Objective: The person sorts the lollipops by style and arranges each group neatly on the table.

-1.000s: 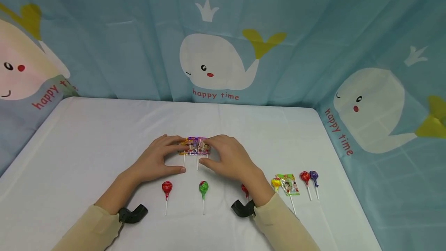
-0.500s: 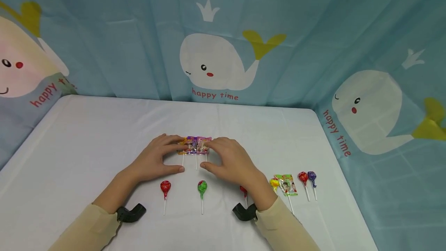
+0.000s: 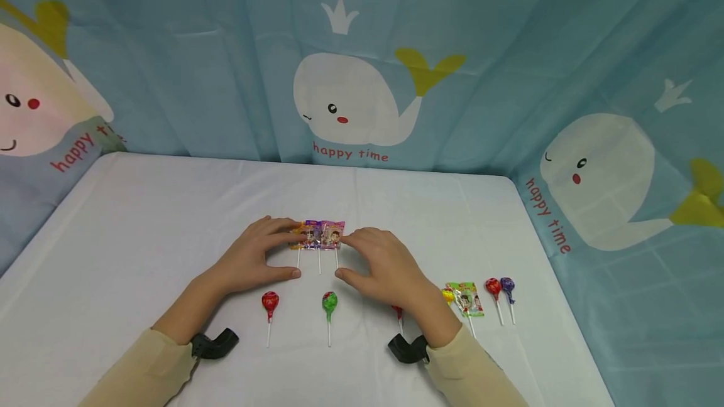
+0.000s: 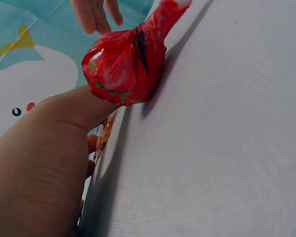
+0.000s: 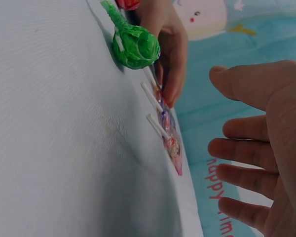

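Observation:
Three flat-wrapped lollipops lie side by side with sticks toward me: orange (image 3: 296,245), purple (image 3: 312,235) and pink (image 3: 332,235). My left hand (image 3: 246,259) rests at the row's left end, fingertips on the orange wrapper and thumb near its stick, partly covering it. To the right of the row, my right hand (image 3: 387,265) is held with fingers extended and thumb apart; the right wrist view shows nothing in it. Nearer me are round lollipops: a red one (image 3: 269,302), a green one (image 3: 329,302) and another red one (image 3: 398,313), partly hidden by the right wrist.
Right of the right forearm lie a yellow round lollipop (image 3: 448,296), a green flat-wrapped one (image 3: 466,299), a red round one (image 3: 493,287) and a purple round one (image 3: 508,286). A white cloth covers the table (image 3: 170,206). A blue whale-print curtain (image 3: 237,80) hangs behind.
My right hand has drawn back to the right, off the pink lollipop, which now shows fully. The left hand stays at the orange one.

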`<state>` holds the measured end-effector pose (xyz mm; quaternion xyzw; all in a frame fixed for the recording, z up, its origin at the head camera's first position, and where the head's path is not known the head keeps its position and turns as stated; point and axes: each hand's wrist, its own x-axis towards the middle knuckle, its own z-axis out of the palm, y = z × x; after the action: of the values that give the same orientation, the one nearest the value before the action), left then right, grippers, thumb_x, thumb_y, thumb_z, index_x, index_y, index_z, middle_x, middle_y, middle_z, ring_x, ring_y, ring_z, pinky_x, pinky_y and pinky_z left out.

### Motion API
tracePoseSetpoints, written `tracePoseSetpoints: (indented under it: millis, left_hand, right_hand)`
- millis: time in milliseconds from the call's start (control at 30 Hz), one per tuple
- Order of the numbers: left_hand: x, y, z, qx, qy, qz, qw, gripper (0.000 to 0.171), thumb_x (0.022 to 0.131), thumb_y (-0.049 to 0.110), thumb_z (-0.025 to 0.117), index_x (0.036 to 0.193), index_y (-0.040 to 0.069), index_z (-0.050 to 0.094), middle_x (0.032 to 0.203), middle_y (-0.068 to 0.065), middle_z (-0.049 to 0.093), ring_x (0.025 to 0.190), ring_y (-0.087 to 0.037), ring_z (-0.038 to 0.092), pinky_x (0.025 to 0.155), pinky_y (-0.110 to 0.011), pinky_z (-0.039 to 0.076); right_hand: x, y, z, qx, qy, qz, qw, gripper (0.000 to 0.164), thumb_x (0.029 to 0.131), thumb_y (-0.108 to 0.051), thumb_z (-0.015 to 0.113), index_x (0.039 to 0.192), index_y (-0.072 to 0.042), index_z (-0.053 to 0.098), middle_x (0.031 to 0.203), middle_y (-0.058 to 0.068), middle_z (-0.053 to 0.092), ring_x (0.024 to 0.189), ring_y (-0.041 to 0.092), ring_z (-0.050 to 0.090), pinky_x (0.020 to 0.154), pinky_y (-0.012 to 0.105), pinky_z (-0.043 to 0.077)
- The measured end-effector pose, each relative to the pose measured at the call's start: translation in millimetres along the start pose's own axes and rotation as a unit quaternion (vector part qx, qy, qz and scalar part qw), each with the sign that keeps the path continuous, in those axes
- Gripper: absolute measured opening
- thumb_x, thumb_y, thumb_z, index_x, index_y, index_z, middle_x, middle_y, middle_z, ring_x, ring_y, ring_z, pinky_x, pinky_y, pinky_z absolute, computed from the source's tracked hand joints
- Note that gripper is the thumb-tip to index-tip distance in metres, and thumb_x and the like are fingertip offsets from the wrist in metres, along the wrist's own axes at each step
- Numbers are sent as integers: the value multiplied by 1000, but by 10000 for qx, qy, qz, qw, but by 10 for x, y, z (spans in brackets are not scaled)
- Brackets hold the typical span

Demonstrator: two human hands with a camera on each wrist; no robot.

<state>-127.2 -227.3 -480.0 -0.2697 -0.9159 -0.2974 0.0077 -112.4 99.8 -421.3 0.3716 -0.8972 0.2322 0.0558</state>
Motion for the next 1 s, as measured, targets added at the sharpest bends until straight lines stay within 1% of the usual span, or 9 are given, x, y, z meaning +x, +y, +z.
tracePoseSetpoints:
  millis: [233, 400, 567, 767, 1000]
  left_hand:
    - [-6, 19, -2, -36, -26, -51, 10000, 71, 84, 57, 91, 146, 28, 73, 160, -3, 55, 154, -35, 41, 131, -67, 20]
    - [0, 11, 5, -25, 38, 36, 10000, 69, 84, 55, 92, 144, 27, 74, 159, -3, 56, 153, -35, 43, 131, -65, 20]
    - [5, 8, -6, -50, -29, -7, 10000, 69, 85, 57, 91, 144, 27, 73, 160, -3, 56, 154, -34, 42, 132, -63, 18]
    - [0, 12, -12, -55, -82, -41, 9999, 71, 85, 60, 89, 145, 27, 73, 160, -4, 56, 154, -36, 41, 131, -66, 20]
    - [14, 30, -20, -90, -45, 6, 9999, 71, 84, 57, 91, 145, 26, 73, 160, -4, 56, 154, -35, 42, 132, -64, 19]
  right_hand:
    - [-105, 37, -36, -84, -127, 36, 9999, 54, 99, -47, 78, 139, -11, 73, 136, 0, 73, 133, 22, 63, 112, 47, 51]
    - [-178, 74, -59, -73, -26, -4, 10000, 52, 98, -43, 79, 138, -11, 73, 134, 0, 73, 132, 22, 64, 110, 48, 52]
    - [-212, 93, -98, -64, -32, 15, 10000, 52, 99, -43, 78, 139, -10, 73, 135, 1, 73, 133, 22, 63, 113, 47, 51]
    - [-261, 117, -136, -101, 32, -72, 9999, 50, 99, -42, 79, 137, -10, 74, 134, 1, 74, 131, 23, 64, 112, 48, 52]
    - [-375, 179, -165, -187, 96, 20, 9998, 49, 98, -40, 80, 136, -9, 75, 132, 1, 74, 129, 23, 65, 112, 49, 52]
